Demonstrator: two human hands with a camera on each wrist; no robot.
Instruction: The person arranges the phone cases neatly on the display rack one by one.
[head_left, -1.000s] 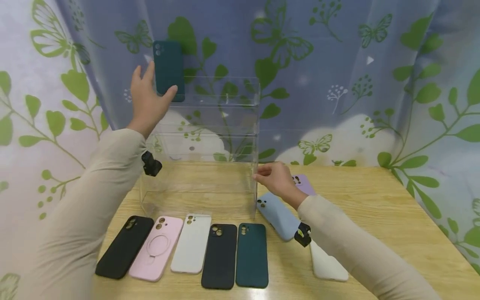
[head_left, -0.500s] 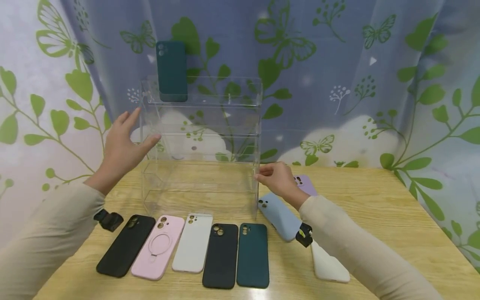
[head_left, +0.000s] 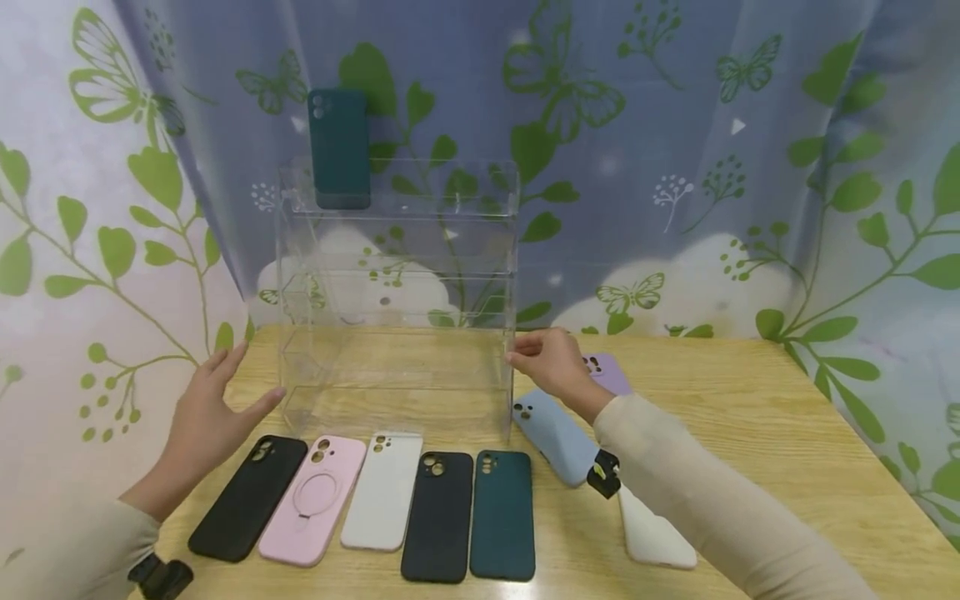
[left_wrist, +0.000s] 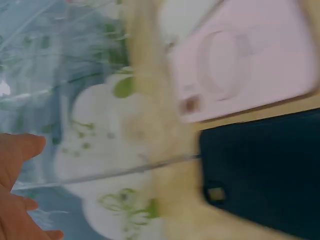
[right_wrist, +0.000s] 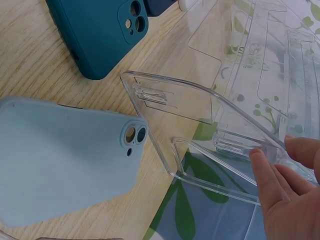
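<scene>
Lightly, without tilting, is best: right hand point(head_left: 551, 360) pinches the clear rack point(head_left: 401, 293); left hand point(head_left: 210, 422) spreads wide, empty.

A pale wood-grain table point(head_left: 750, 433) bears a clear tiered rack point(head_left: 442, 204), a teal phone case point(head_left: 339, 150) standing in its top tier. Before the rack lie, left to right, a black case point(head_left: 243, 504), a pink case point(head_left: 313, 500), a white case point(head_left: 381, 496), a navy-black case point(head_left: 437, 525) and another teal one point(head_left: 502, 517); farther right, a light blue case point(head_left: 555, 437), a lilac case point(head_left: 611, 373) and an off-white case point(head_left: 656, 529), the last two partly hidden.
</scene>
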